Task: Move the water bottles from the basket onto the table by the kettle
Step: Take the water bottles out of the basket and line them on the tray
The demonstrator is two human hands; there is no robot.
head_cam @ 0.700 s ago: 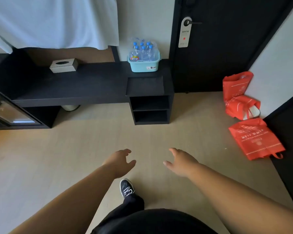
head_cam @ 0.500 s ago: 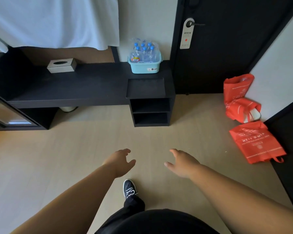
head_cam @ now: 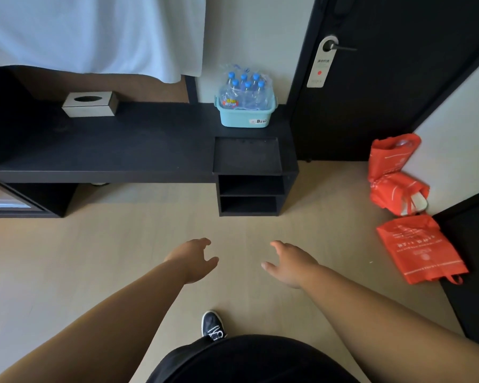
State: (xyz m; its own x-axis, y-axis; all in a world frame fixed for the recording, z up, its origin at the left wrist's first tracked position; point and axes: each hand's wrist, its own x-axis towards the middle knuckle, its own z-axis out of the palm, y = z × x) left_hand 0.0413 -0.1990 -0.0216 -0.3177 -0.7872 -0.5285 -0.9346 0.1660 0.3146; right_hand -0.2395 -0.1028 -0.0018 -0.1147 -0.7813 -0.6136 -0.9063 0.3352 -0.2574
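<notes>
A light blue basket (head_cam: 245,118) stands at the back right of a long black table (head_cam: 127,150), against the wall. Several clear water bottles with blue caps (head_cam: 245,88) stand in it, still wrapped in plastic film. My left hand (head_cam: 192,258) and my right hand (head_cam: 289,262) are stretched out in front of me over the floor, well short of the table. Both have relaxed, spread fingers and hold nothing. No kettle is in view.
A tissue box (head_cam: 90,104) sits on the table's back left. A shallow black tray (head_cam: 246,156) lies in front of the basket, above two open shelves. A dark door (head_cam: 385,78) is on the right. Red bags (head_cam: 418,247) lie on the floor at the right.
The view has moved closer to the table, and the basket now looks larger and lower in the frame. Both hands stay open in much the same pose.
</notes>
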